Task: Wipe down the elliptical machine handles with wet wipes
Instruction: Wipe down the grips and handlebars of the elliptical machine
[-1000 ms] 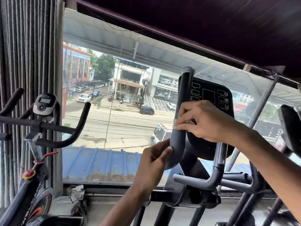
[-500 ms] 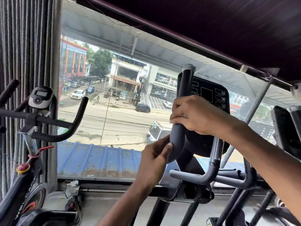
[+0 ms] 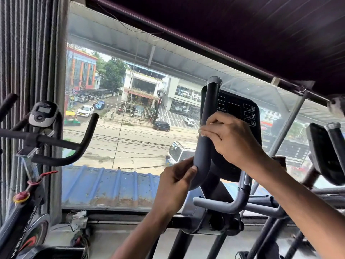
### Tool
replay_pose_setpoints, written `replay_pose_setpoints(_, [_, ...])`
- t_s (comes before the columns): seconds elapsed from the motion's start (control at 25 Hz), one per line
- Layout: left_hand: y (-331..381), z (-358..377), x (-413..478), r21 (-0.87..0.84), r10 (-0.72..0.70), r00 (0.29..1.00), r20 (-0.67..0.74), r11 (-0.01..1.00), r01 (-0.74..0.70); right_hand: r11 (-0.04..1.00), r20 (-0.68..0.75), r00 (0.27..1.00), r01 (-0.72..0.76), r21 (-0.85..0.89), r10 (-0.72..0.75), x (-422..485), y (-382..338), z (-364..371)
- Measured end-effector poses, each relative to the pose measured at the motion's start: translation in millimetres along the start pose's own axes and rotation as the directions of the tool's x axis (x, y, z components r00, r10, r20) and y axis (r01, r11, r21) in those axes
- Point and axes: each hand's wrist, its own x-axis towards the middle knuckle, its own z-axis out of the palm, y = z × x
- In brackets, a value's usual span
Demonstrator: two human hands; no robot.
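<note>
The elliptical's left handle (image 3: 206,116) is a dark grey curved tube that rises in front of the black console (image 3: 240,116). My right hand (image 3: 230,140) is curled around the middle of the tube and presses a white wet wipe (image 3: 201,132) against it; only a sliver of the wipe shows at the fingertips. My left hand (image 3: 176,181) grips the same handle lower down, at its bend, with the thumb laid on the tube.
A lower grey handlebar (image 3: 220,204) juts out under the console. An exercise bike (image 3: 44,144) with black bars and a small display stands on the left by the curtain. Another machine's console (image 3: 324,152) sits at the right. A large window (image 3: 130,128) lies behind.
My right hand has slid a little way up the handle with the wipe. My left hand keeps its grip at the bend. The view has shifted slightly.
</note>
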Motion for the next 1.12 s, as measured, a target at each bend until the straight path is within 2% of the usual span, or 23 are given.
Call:
replay_pose_setpoints(0.08, [0,-1,0,0.002,-0.003,1.000,0.000,1.000,0.003,1.000,-0.008,1.000,0.021,0.008,-0.021,-11,-2,4])
replay_pose_setpoints(0.2, [-2,-2,3,-0.004,-0.001,1.000,0.005,1.000,0.001,0.992,0.016,0.998,0.063,0.111,-0.066,-18,1,-2])
replay_pose_setpoints(0.36, [-4,-1,4,-0.006,0.000,1.000,0.010,1.000,0.000,0.995,-0.163,0.985,-0.045,0.084,0.059,-13,14,2])
replay_pose_setpoints(0.56, [-8,-5,8,0.028,0.010,1.000,0.002,1.000,-0.010,0.984,-0.119,0.993,0.011,0.179,0.011,-46,0,10])
replay_pose_setpoints(0.68, [-10,-4,9,0.041,0.019,1.000,-0.019,0.999,-0.018,0.989,-0.232,0.967,-0.078,0.127,0.106,-48,-5,13])
replay_pose_setpoints(0.72, [-10,-4,8,0.036,0.020,0.999,-0.025,0.999,-0.020,0.986,-0.238,0.964,-0.091,0.137,0.122,-52,-9,16])
replay_pose_setpoints(0.88, [-9,-4,8,0.045,0.018,1.000,-0.017,0.999,-0.017,0.978,-0.133,0.991,0.012,0.210,0.017,-66,-16,15])
replay_pose_setpoints(1.04, [-8,-6,6,0.064,-0.018,0.999,0.032,0.998,0.016,0.987,-0.235,0.963,-0.107,0.123,0.134,-53,-18,22])
replay_pose_setpoints(1.12, [-9,-8,7,0.062,-0.043,0.998,0.048,0.997,0.040,0.998,-0.171,0.984,-0.035,0.048,0.043,-55,-26,27])
